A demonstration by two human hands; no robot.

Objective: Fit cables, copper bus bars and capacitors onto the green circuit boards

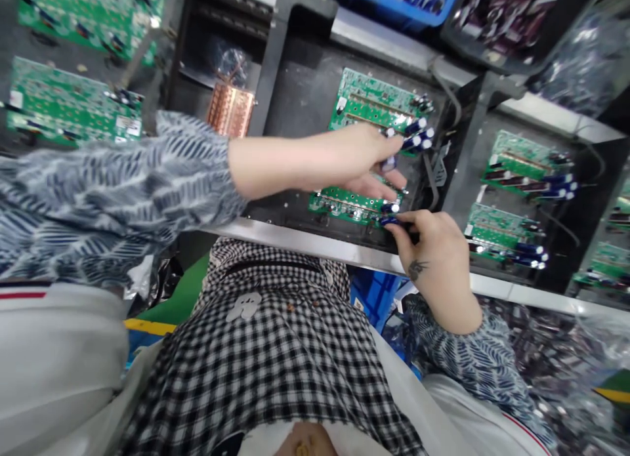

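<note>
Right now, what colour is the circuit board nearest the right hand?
The circuit board is green, best seen in the head view.

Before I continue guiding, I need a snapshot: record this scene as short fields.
Far board: green rectangular circuit board, partly covered by left hand
Near board: similar green rectangular circuit board
Left hand: over both boards; blue cylindrical component at its fingers, grip unclear
Right hand: finger and thumb pinching dark-blue cylindrical component at near board's right end
Beyond: blue plastic bin

Glossy capacitors [413, 142], smooth plastic bin [384, 8], metal rail [305, 245], matt cloth apron [295, 357].
</note>
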